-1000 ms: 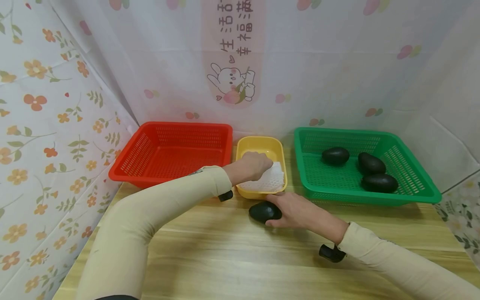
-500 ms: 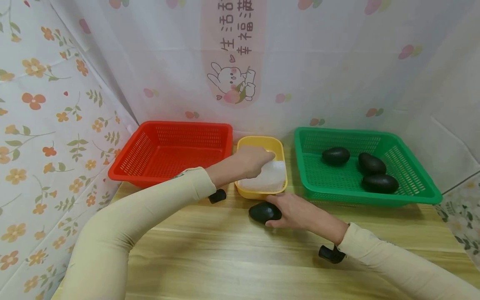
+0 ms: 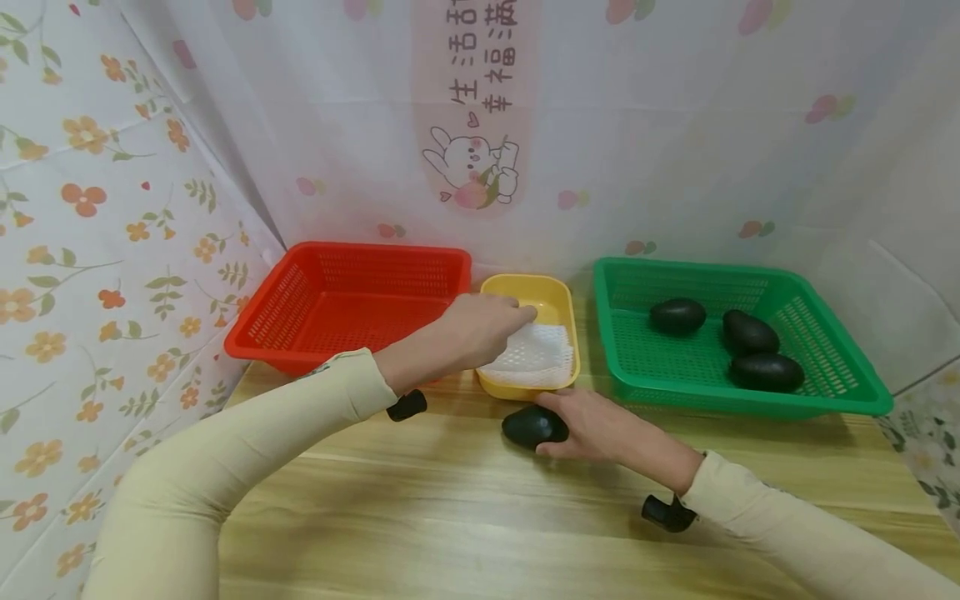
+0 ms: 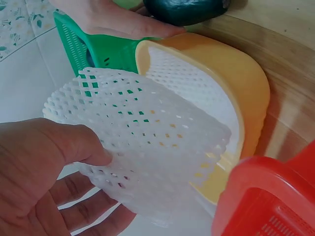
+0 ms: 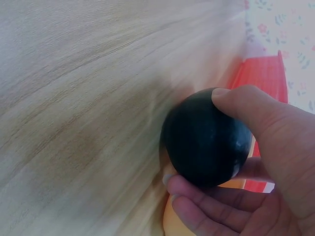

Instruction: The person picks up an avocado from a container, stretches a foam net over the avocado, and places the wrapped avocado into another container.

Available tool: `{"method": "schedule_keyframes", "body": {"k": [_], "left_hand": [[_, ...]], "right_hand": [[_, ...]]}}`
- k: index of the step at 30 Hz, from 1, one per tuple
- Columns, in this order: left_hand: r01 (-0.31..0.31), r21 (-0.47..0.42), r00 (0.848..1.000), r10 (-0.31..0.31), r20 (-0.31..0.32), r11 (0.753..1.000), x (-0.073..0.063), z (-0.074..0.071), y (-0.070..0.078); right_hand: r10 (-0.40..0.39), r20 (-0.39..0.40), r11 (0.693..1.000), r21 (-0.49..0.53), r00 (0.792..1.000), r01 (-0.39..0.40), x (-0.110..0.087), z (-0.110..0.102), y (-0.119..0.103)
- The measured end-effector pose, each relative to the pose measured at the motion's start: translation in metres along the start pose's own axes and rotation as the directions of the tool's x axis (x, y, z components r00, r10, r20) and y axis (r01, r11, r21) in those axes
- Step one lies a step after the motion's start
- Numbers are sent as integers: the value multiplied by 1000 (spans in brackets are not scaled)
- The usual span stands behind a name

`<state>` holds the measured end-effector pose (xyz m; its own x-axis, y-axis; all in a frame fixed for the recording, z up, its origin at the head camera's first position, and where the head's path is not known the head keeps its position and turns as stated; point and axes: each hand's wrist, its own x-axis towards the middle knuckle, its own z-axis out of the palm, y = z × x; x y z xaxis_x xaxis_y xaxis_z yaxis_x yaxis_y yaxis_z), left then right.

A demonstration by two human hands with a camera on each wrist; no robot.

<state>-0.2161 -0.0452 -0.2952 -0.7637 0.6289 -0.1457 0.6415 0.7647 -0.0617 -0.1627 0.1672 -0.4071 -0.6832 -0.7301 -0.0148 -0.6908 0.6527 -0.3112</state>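
My left hand (image 3: 480, 329) pinches a white foam fruit net (image 4: 142, 118) between thumb and fingers, above the yellow bin (image 3: 566, 312). In the left wrist view this net hangs flattened, and more white foam netting (image 4: 189, 81) lies inside the bin. My right hand (image 3: 592, 429) grips a dark avocado (image 3: 534, 426) at the table just in front of the bin. In the right wrist view the thumb (image 5: 236, 101) lies on one side of the avocado (image 5: 204, 140) and the fingers curl round the other.
A green basket (image 3: 622, 379) at the right holds three avocados (image 3: 767, 372). To the left stands a red basket (image 3: 352, 308), partly behind the left arm. The wooden table (image 3: 465, 517) reaches back to a patterned cloth (image 3: 360, 125).
My left hand has drawn back a little to the left, with the foam net in its grasp. The right hand and its avocado have stayed put; the head view has shifted slightly.
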Motion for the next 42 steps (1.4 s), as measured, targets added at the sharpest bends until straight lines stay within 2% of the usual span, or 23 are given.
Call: {"method": "schedule_keyframes", "body": {"k": [5,14,24,28,35,42], "left_hand": [[3,3,1000,-3,-22,1000,-6,2,-3],[-30,22,998,31,-61,999,-15,2,-5],[-30,34,994,33,-105,999,-24,-4,-7],[-35,21,994,37,-103,999,-26,-6,-7],[-4,18,994,6,-109,1000,-28,-10,-12],[-13,-7,992,12,-123,1000,-31,-11,-16]], "right_hand": [[10,2,1000,-8,1000,-10,-2,0,1],[39,12,999,1,999,-39,-4,1,0],[47,19,999,7,999,-48,-4,2,1],[61,31,998,12,998,-62,-4,1,1],[75,35,997,-1,997,-75,-5,-9,-3],[48,-7,998,-35,999,-49,-11,-29,-15]]}}
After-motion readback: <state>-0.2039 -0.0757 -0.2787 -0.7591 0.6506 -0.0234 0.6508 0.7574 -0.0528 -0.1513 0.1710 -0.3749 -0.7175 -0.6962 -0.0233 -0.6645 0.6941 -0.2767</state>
